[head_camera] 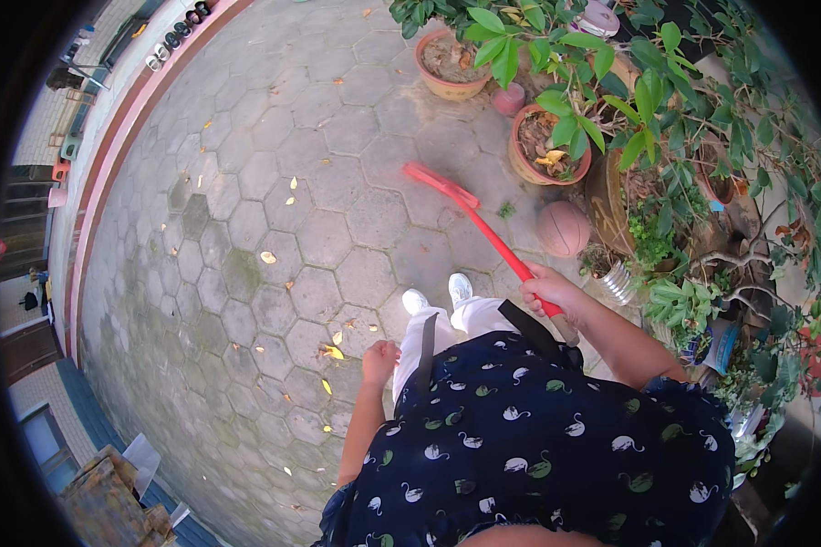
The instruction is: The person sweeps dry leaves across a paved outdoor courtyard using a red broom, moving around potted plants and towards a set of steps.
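My right hand (547, 292) is closed around the red handle of a broom (489, 232). The broom reaches forward over the hexagonal paving (321, 239), and its red head looks slightly blurred. My left hand (381, 361) hangs beside my left thigh with its fingers curled; whether anything is inside them is hidden. Yellow leaves (332, 352) lie on the paving near that hand, and a pale leaf (268, 257) lies farther off. My white shoes (460, 288) stand on the paving between my hands.
Terracotta pots (544, 171) with plants line the right side. A worn basketball (563, 229) rests close to the broom, beside a dark glazed pot (605, 205). Leafy branches (633, 102) overhang from the upper right. A raised red-edged step (102, 178) with shoes (171, 39) on it runs along the left.
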Demonstrator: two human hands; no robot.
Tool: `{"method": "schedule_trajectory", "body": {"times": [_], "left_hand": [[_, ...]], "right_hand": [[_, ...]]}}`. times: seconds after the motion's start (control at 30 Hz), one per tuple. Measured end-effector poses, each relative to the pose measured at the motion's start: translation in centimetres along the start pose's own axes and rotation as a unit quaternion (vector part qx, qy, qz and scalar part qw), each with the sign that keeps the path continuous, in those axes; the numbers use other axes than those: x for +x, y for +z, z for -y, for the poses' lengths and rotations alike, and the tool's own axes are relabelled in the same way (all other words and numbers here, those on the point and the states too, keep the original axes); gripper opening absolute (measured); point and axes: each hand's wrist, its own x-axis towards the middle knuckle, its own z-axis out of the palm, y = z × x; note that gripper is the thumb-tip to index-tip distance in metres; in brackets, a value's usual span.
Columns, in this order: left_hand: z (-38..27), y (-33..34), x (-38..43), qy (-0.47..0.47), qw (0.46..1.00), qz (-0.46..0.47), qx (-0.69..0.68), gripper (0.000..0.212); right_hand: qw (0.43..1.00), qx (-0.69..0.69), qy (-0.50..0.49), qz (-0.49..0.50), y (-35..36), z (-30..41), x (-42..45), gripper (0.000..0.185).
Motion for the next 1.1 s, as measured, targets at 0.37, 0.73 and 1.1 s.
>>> {"method": "schedule_trajectory", "body": {"times": [0.37,0.73,1.1], "left_hand": [[5.1,-3.7,-1.1,-0.033,0.999,0.033,0.014,0.025],[4.5,-6.2,1.5,-0.026,0.999,0.038,0.007,0.025],[3.8,-5.6,3.5,-0.001,0.995,0.098,0.030,0.023]], "right_hand": [[0.996,0.015,0.061,0.067,10.3,-5.3,7.7,0.025],[0.974,0.080,0.060,0.201,10.6,-1.8,4.4,0.049],[0.989,0.064,0.034,-0.129,7.2,-3.4,-1.0,0.035]]}}
